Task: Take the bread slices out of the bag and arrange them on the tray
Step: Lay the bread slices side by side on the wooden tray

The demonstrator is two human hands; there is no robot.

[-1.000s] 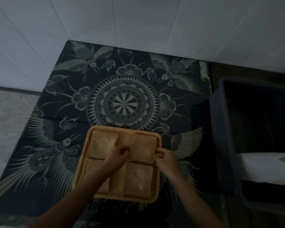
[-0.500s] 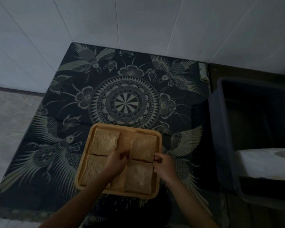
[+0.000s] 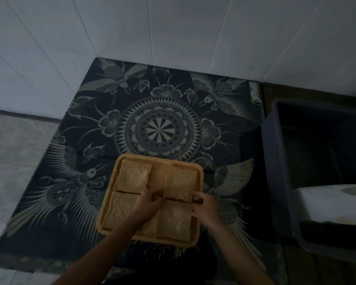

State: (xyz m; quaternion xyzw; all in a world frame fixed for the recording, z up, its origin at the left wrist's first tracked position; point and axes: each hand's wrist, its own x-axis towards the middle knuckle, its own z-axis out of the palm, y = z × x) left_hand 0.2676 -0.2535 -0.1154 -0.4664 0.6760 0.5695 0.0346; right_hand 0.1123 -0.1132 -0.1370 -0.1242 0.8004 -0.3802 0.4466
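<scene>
Head view shows the left hand [image 3: 147,204] and right hand [image 3: 201,205] each pinching a near corner of the far right bread slice [image 3: 180,185]. I think they are fixing its spot. Next, let go gently. Four slices fill the wooden tray [image 3: 200,171] on the patterned counter [image 3: 158,130]. No bag shows.

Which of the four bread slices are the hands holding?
The far-right slice. The left hand and right hand pinch its near corners; the other three lie untouched, though the left arm crosses over the near-left one.
</scene>
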